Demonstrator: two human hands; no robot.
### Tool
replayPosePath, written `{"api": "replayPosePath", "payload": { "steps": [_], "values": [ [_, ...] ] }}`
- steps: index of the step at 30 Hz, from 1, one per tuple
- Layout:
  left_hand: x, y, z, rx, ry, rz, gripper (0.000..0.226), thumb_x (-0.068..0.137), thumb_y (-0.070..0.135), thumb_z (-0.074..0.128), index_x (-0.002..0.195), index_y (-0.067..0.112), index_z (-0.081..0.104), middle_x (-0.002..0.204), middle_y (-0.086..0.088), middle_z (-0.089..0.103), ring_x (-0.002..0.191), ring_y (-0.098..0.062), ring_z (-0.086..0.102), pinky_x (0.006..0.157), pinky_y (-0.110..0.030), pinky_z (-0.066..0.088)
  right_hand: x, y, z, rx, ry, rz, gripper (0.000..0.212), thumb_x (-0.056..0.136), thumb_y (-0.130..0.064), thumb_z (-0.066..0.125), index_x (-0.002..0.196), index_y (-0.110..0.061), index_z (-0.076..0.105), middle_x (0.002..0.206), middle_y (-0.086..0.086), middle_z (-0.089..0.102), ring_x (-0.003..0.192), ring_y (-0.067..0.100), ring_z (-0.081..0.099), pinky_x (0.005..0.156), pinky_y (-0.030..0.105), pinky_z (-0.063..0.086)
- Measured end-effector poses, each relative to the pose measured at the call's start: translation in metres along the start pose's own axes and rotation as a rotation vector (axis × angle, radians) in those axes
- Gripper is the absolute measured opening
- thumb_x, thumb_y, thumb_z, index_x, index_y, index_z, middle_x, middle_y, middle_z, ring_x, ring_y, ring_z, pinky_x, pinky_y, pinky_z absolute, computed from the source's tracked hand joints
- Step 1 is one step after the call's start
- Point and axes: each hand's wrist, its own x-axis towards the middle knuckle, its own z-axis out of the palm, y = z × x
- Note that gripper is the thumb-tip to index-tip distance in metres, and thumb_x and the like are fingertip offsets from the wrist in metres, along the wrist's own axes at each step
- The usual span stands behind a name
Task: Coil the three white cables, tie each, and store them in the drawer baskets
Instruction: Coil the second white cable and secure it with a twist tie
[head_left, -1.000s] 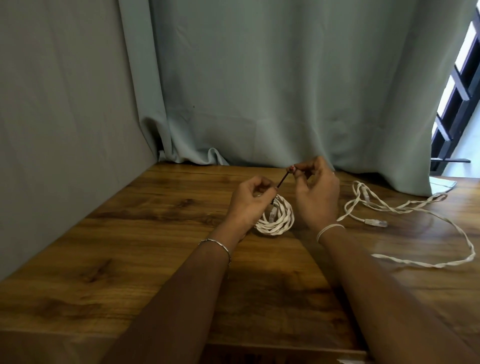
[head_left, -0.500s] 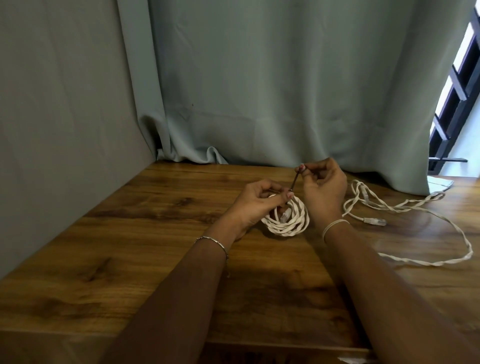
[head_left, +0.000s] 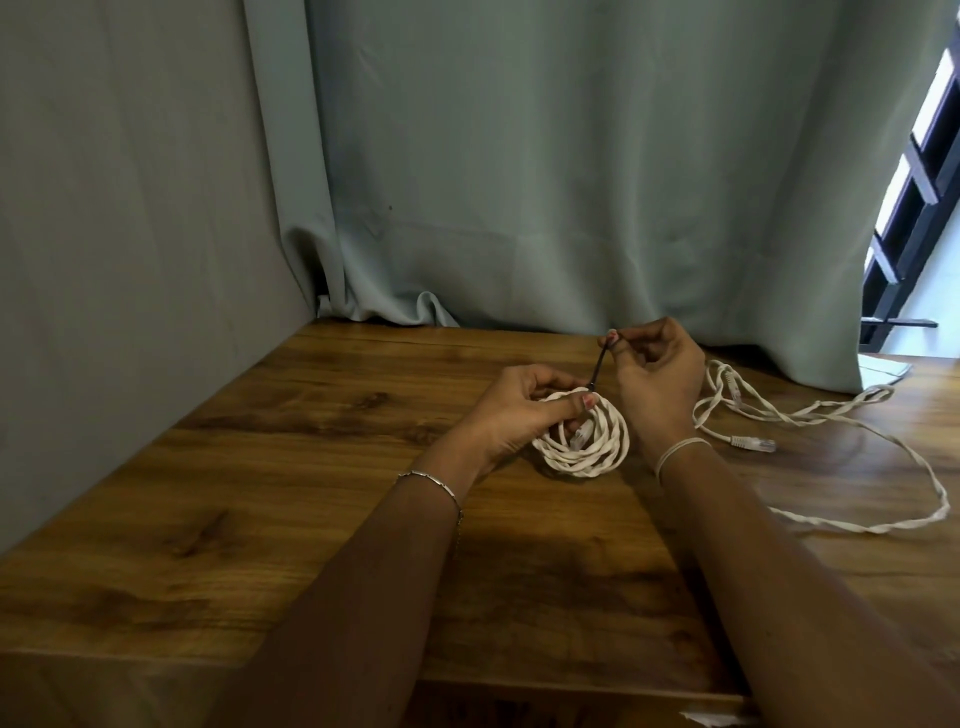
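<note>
So one coiled cable (head_left: 587, 452) had its lower edge resting on the desk (head_left: 311, 467), roughly mid-desk, and both hands were busy with it. The left hand (head_left: 514, 410) was curled round the top of the bundle with the thumb pressed over the loops, pretty clearly so the turns couldn't spring apart while the fastening went on. The right hand (head_left: 660, 379) had thumb and forefinger pinched on the free end of a thin dark tie (head_left: 600, 366), with the other fingers loosely curled. The tie ran taut on a slant from that pinch down to the coil, right by the left thumb.

My read: that was the cinching step, pulling up and away from the bundle while the other hand gave something to pull against. Letting the coil lean on the wood instead of holding it in the air made sense too, less to juggle.

Off to the right a loose cable (head_left: 831, 415) lay sprawled across the desk, apart from the coil, with one plug (head_left: 753, 443) near the right wrist. It looked parked there to wait its turn. I couldn't spot a third cable or the drawer baskets anywhere in view, so I'd call the job early on. Just a curtain (head_left: 519, 182) behind it all.
</note>
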Motion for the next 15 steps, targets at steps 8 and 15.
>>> {"api": "replayPosePath", "payload": {
  "steps": [8,15],
  "values": [
    [-0.002,0.001,0.004,0.027,-0.072,0.022,0.042,0.081,-0.006,0.069,0.119,0.009,0.059,0.115,-0.018,0.066,0.1,-0.028,0.066,0.091,-0.045,0.054,0.006,0.009,-0.003,0.093,-0.093,0.185,0.019,0.083,-0.002,0.071,0.08,-0.014,0.057,0.076,0.002,0.073,0.077,0.017,0.072,0.079,0.034,0.056],
    [-0.001,0.0,0.003,0.126,0.013,0.145,0.048,0.083,-0.005,0.067,0.126,0.016,0.059,0.121,-0.006,0.065,0.11,-0.02,0.063,0.096,-0.04,0.052,0.001,0.009,-0.001,0.096,-0.332,0.349,0.023,0.073,0.015,0.069,0.076,-0.005,0.058,0.072,0.011,0.066,0.065,0.021,0.063,0.068,0.031,0.055]
  ]
}}
